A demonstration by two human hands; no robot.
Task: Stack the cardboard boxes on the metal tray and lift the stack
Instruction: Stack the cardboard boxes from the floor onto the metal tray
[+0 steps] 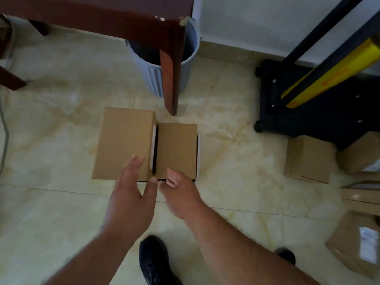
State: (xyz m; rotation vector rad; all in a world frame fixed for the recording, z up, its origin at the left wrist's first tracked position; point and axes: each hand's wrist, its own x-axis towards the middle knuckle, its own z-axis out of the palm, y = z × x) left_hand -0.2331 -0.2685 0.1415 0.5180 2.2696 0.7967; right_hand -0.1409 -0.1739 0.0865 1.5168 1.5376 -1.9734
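Two cardboard boxes at frame centre on the metal tray [198,153], only its rim showing: taller box [123,144] left, lower box [176,150] right, narrow gap between. Left hand [131,194] spread, fingers straight over the taller box's near edge. Right hand [181,196] loosely curled at the lower box's near edge, holding nothing.

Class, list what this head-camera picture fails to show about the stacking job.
- Metal tray: the two boxes hide all but thin edges.
- Larger box: its height is not visible from above.
- Left hand: motion blur hides any contact with the box.
- Boxes at right: cropped, labels unreadable.
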